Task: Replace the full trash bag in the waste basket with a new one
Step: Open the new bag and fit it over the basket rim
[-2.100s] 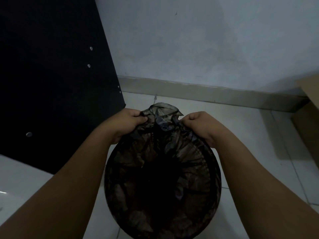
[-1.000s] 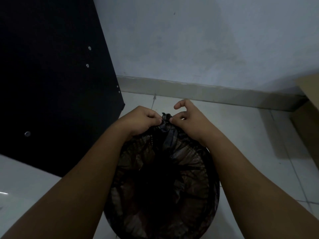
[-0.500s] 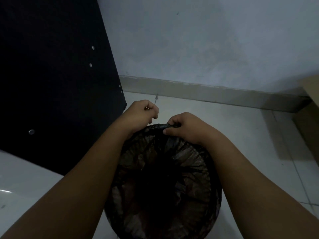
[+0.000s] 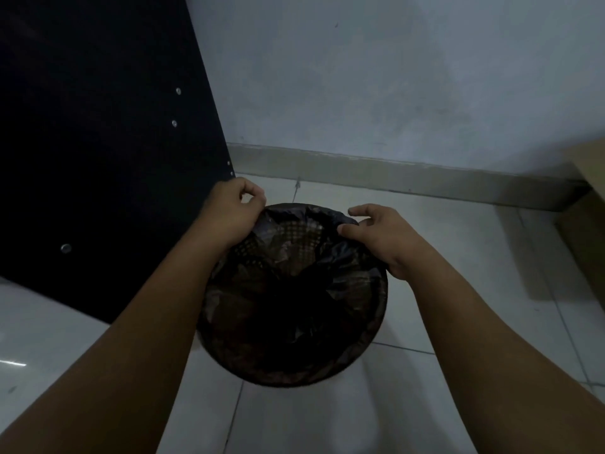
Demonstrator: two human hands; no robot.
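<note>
The bunched mouth of the trash bag [image 4: 306, 213], held a moment ago between both fists, is now spread and folded over the far rim of the waste basket [image 4: 376, 309] at lower centre. The hands have parted. The right hand [image 4: 381, 235] pinches the film at the rim between thumb and fingers. The left hand [image 4: 234, 209] sits curled at the rim's upper left, and I cannot tell whether it grips film. The fresh liner seems nearly seated. No brand, label or writing is legible anywhere, neither on the black panel [image 4: 98, 126] upper left nor the cardboard box [image 4: 589, 204] at the right edge
</note>
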